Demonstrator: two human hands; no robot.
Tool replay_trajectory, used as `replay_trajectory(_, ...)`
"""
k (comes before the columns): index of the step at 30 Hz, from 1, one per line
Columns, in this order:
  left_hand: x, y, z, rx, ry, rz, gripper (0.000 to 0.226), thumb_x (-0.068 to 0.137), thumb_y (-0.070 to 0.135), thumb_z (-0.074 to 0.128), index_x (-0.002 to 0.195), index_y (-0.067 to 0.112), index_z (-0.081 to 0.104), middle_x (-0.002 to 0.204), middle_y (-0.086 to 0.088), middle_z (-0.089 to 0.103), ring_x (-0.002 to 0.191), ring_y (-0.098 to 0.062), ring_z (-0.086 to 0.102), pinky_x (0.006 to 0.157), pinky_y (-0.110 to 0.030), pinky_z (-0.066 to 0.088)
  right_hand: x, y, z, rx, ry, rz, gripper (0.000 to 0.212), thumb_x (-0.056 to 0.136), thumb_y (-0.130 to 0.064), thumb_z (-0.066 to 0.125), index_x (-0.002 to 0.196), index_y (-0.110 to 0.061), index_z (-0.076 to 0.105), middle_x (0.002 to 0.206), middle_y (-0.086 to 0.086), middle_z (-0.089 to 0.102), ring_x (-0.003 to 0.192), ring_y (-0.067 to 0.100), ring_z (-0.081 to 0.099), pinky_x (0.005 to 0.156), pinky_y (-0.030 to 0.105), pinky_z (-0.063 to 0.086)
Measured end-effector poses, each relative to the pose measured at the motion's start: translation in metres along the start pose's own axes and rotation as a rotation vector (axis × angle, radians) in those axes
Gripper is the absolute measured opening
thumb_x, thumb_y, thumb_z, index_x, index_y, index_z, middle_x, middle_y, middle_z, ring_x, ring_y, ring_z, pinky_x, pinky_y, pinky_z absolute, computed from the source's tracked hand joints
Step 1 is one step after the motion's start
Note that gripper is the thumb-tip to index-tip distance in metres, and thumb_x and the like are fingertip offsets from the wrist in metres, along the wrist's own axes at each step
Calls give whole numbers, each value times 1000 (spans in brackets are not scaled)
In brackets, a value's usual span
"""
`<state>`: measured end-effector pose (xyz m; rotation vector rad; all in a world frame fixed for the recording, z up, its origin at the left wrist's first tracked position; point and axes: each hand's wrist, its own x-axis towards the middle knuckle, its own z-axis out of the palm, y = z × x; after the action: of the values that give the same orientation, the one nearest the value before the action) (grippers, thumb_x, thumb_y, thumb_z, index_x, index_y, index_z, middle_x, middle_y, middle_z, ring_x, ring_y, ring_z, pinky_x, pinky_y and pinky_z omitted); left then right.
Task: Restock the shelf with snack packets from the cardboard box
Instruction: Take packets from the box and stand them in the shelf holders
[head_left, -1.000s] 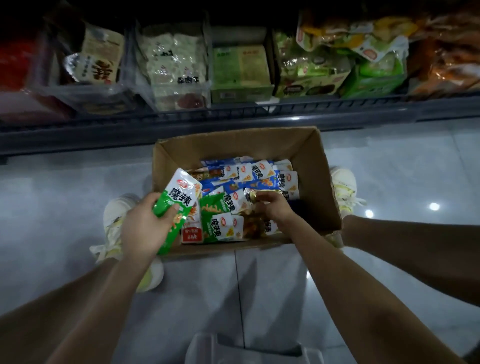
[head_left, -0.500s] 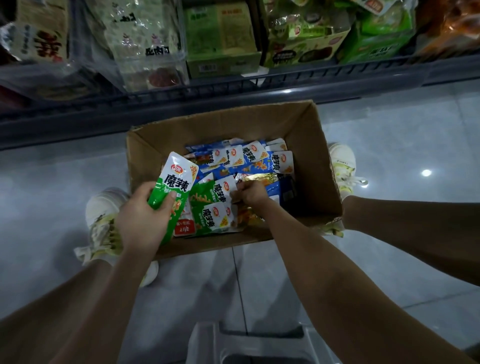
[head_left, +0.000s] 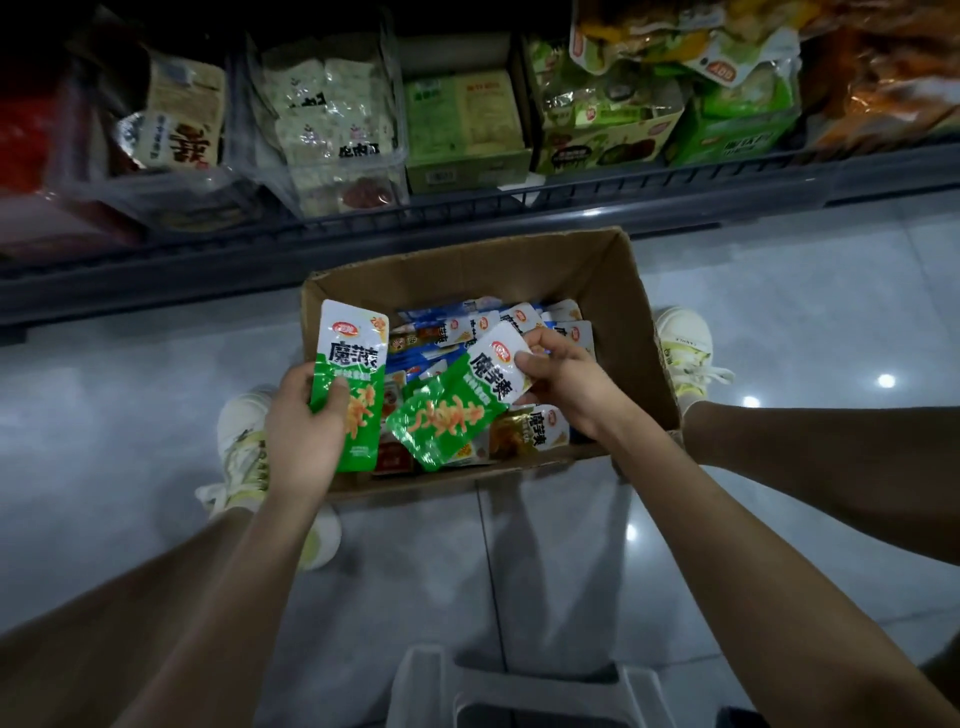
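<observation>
A glossy grey tile floor (head_left: 156, 415) carries the open box (head_left: 467, 270) mid-frame, with one pale shoe (head_left: 239, 441) at its left, another (head_left: 680, 343) at its right, and a grey stool (head_left: 519, 691) at the bottom edge. Across the top, the shelf (head_left: 623, 192) holds packets (head_left: 332, 119) and cartons (head_left: 467, 130).

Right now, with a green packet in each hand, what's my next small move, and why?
Probably slide the tilted green packet pinched by the right hand onto the upright green packet in the left hand. They match, they sit side by side over the cardboard box, and stacking frees the right hand.
</observation>
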<state>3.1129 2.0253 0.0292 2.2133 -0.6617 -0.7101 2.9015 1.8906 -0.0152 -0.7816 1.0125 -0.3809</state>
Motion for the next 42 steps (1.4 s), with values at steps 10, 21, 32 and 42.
replay_trajectory(10, -18, -9, -4, -22, -312, -11, 31, 81, 27, 74, 109, 18, 63, 100, 9, 69, 92, -2, 65, 88, -36, 53, 4, 4, 57, -50, -128, -2, 7, 86, -3, 64, 93, -5, 64, 82, 9, 70, 72, 24, 67, 60, 28, 59)
replay_trajectory(21, 6, -27, -31, -149, 52, -100, 30, 72, 42, 66, 98, 29, 61, 96, 0, 70, 91, -26, 67, 84, -53, 52, 45, 55, 20, -508, 127, 193, 16, 88, -1, 64, 103, -5, 67, 101, 9, 67, 84, 15, 65, 64, 20, 55)
replay_trajectory(32, 4, -39, -19, -148, 4, -77, 26, 74, 41, 69, 99, 33, 62, 96, 6, 71, 91, -20, 68, 82, -53, 54, 79, 88, 27, -1082, 29, 250, 19, 85, -19, 69, 104, -18, 69, 108, 3, 68, 102, 20, 62, 89, 36, 52)
replay_trajectory(42, 2, -33, -19, -104, 27, -10, 22, 82, 33, 69, 102, 29, 61, 98, 4, 70, 93, -22, 67, 82, -52, 53, 57, 52, 26, -541, 162, 90, 21, 95, -8, 54, 76, -15, 48, 84, 5, 56, 84, 21, 59, 67, 25, 55)
